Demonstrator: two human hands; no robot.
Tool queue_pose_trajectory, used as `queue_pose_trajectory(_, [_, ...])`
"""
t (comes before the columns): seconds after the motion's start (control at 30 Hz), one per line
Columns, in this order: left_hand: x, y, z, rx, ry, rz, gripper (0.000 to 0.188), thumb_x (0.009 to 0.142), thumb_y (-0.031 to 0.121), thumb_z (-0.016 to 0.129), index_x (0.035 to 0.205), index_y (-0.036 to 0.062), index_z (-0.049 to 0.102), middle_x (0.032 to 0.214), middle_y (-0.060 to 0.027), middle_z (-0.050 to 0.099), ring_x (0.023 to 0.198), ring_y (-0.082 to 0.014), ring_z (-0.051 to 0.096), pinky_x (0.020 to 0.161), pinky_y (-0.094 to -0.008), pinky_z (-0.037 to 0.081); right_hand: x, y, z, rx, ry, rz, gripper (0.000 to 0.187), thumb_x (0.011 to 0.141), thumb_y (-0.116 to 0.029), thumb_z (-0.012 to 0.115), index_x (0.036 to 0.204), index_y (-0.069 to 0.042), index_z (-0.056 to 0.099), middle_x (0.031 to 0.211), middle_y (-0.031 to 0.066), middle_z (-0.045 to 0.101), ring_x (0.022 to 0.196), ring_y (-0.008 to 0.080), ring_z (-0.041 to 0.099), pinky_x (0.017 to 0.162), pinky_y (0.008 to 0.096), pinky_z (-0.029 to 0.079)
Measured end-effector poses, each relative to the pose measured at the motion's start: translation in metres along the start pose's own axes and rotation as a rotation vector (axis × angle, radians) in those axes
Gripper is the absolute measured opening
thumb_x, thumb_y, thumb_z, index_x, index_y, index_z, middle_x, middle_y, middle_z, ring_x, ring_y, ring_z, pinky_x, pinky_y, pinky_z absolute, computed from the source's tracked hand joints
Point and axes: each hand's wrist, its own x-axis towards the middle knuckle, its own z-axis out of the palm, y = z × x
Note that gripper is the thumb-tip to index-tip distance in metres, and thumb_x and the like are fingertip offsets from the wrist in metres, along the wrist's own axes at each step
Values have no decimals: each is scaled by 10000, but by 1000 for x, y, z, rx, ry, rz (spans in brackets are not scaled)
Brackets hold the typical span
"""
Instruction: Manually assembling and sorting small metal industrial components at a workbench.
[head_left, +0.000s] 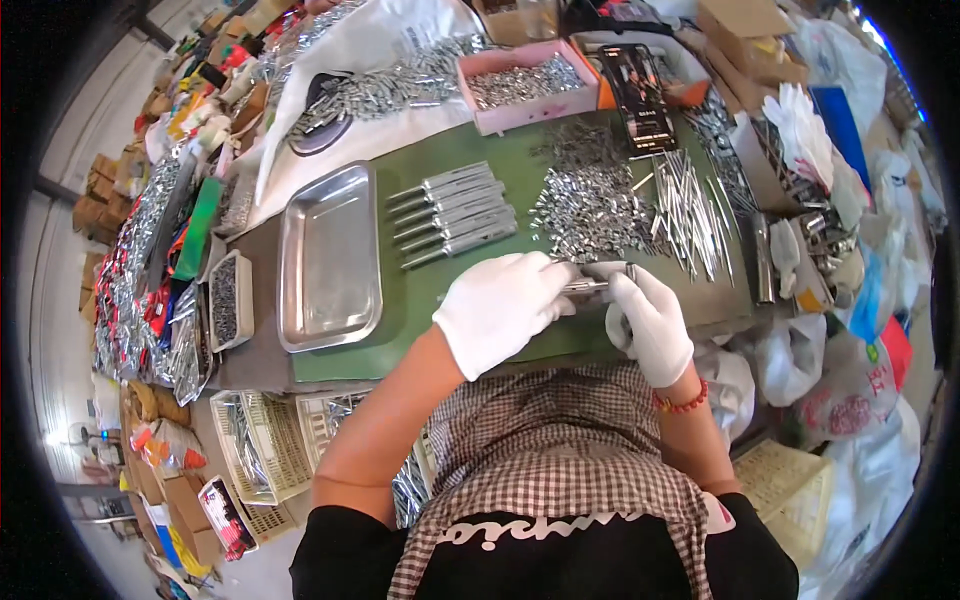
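My left hand (505, 310), in a white glove, closes its fingers round a silver metal tube-like piece (586, 287) above the near part of the green work surface (415, 345). At the piece's other end is my right hand (652, 325), also gloved, its thumb and fingers pinched on it. The gloves hide much of the piece. Just beyond my hands lies a pile of small shiny metal cylinders (583, 215). Thin metal rods (697, 215) are spread to its right. Several silver tools with slim pointed shafts (455, 212) lie in a row beyond my left hand.
Left of the tools stands a metal tray (330, 260). Small dark parts (580, 146) lie behind the cylinders. At the back are a pink box (525, 85) of small metal parts and a phone (640, 98). Cream plastic baskets (262, 445) stand below the table's left edge.
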Motion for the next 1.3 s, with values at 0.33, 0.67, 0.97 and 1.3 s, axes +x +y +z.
queue_pose_trajectory(0.33, [-21, 8, 23, -61, 136, -61, 308, 844, 185, 654, 1152, 169, 654, 859, -70, 636, 801, -272, 642, 684, -368, 520, -6, 4, -6, -536, 70, -71, 209, 917, -198, 625, 973, 1, 659, 800, 150, 673, 716, 221, 660, 698, 327, 512])
queue_pose_trajectory(0.67, [-23, 14, 34, -149, 191, -149, 266, 833, 148, 653, 1095, 181, 686, 818, -66, 635, 752, -267, 645, 672, -359, 526, -9, 10, -7, -591, 91, -225, 181, 888, -103, 662, 1031, 2, 629, 855, 124, 672, 750, 184, 649, 717, 307, 511])
queue_pose_trajectory(0.97, [-21, 17, 36, -160, 242, -152, 263, 813, 125, 669, 1070, 172, 694, 800, -62, 631, 718, -263, 639, 642, -351, 516, -8, 7, -12, -509, 44, -176, 171, 836, -26, 682, 1004, -19, 650, 862, 75, 636, 766, 135, 597, 735, 270, 495])
queue_pose_trajectory(1.3, [-29, 30, 42, -17, 203, -200, 230, 833, 156, 630, 1056, 191, 674, 754, -71, 586, 670, -283, 626, 590, -377, 510, -3, 14, -22, -672, 232, -387, 125, 804, -44, 697, 929, -36, 685, 862, 81, 624, 724, 199, 609, 683, 303, 494])
